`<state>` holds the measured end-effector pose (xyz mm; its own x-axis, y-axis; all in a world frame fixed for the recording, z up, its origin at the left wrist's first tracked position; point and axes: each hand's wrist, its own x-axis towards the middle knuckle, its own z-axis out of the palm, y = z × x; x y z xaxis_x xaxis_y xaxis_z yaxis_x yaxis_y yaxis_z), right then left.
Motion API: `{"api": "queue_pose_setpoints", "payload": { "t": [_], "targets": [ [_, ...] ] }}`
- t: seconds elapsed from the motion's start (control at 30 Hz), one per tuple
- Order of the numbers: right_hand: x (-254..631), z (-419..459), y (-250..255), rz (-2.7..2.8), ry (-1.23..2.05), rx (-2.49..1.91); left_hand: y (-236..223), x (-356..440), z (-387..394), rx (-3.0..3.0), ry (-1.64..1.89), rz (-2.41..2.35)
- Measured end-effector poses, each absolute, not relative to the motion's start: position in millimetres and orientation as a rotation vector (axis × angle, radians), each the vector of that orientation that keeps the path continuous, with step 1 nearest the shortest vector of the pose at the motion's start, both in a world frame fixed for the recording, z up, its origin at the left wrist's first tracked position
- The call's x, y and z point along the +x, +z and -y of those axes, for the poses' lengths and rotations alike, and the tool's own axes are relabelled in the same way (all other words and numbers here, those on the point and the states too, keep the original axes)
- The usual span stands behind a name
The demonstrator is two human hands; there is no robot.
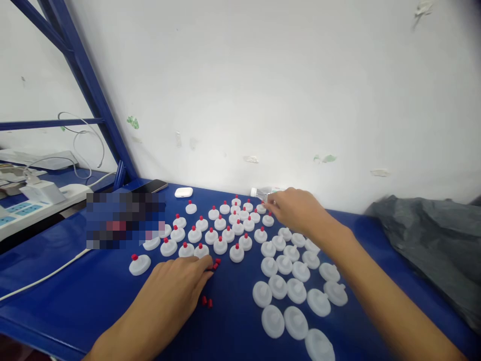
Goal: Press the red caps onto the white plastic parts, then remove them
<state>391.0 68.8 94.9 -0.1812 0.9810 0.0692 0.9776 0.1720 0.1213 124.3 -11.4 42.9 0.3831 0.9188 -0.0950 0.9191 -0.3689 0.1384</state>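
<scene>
My left hand (180, 283) rests low over the table, its thumb and index finger closed around one of the small red caps (215, 266). Two more loose red caps (207, 302) lie just below that hand. Farther back, my right hand (295, 206) pinches the red cap on top of a white disc-shaped lid (261, 209); its fingertips partly hide that cap. Many white lids with red caps on their spouts (220, 245) stand upright between and beyond my hands. Under my right forearm, several white lids with bare spouts (284, 264) are spread out.
A clear plastic bottle (259, 192) lies by the wall behind my right hand. At the back left are a white earphone case (184, 192) and a phone (156, 186). A white cable (48, 282) crosses the left side; grey plastic sheeting (428, 250) is at the right.
</scene>
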Motion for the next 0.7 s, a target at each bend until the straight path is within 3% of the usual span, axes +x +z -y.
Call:
{"api": "queue_pose_setpoints", "payload": {
  "t": [0.3, 0.7],
  "targets": [
    [394.3, -77.3, 70.9, -2.257, 0.109, 2.013, 37.9, 124.4, 9.9, 2.505, -0.021, -1.642],
    [381.3, -53.9, 98.5, -2.025, 0.05, 2.08, 37.1, 124.6, 10.0, 2.522, 0.026, -1.618]
  ]
}}
